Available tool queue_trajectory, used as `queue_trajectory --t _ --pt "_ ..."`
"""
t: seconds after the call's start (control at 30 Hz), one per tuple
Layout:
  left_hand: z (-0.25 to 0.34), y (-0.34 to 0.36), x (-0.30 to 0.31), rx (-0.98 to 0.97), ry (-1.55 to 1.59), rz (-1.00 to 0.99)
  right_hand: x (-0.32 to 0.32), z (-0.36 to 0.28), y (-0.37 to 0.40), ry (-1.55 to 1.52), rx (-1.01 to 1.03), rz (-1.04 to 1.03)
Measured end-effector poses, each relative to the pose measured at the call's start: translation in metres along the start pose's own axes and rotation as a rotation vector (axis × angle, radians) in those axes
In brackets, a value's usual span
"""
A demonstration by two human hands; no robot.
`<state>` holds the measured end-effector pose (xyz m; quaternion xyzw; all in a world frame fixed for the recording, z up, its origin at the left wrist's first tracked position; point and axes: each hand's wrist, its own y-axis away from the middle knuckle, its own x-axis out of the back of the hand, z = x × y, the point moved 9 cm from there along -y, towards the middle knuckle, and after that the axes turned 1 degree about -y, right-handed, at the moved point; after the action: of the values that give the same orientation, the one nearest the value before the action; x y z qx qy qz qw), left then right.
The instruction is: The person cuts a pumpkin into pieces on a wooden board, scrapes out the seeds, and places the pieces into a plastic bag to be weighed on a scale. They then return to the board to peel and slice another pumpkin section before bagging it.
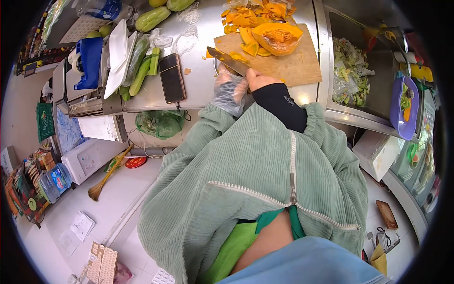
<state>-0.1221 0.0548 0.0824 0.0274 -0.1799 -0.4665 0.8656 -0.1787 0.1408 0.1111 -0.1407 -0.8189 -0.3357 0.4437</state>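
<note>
A knife [229,59] is in my right hand [263,80], its fingers wrapped round the handle and the blade pointing up and left. My left hand [231,90], in a clear plastic glove, is just below the blade with its fingers curled in; what they grip is hidden. Orange pumpkin bits cling near the blade. Part of a round metal rim [217,69] shows beside my left fingers. On the wooden cutting board [302,66] lies a cut pumpkin piece [278,39] with its seedy hollow showing. Smaller pumpkin chunks [241,18] are heaped behind it.
Left of my hands lie a phone [172,78], green gourds [140,78], white foam trays [118,57] and a blue tape dispenser [89,64]. To the right, a sink [340,23] holds vegetable scraps. A purple basket [403,109] stands at its edge.
</note>
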Motion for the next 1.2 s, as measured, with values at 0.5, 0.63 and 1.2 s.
queue_trajectory --t 0.5,0.63,1.2 --pt "-0.01 -0.002 0.007 0.017 0.169 0.07 0.011 0.053 -0.006 -0.274 0.209 0.166" --pt "-0.01 0.013 -0.011 0.317 0.526 -0.045 0.019 0.057 0.011 -0.246 0.107 0.114" --pt "0.001 -0.002 0.0 0.364 0.509 -0.002 0.018 0.017 0.042 0.102 0.05 -0.012"
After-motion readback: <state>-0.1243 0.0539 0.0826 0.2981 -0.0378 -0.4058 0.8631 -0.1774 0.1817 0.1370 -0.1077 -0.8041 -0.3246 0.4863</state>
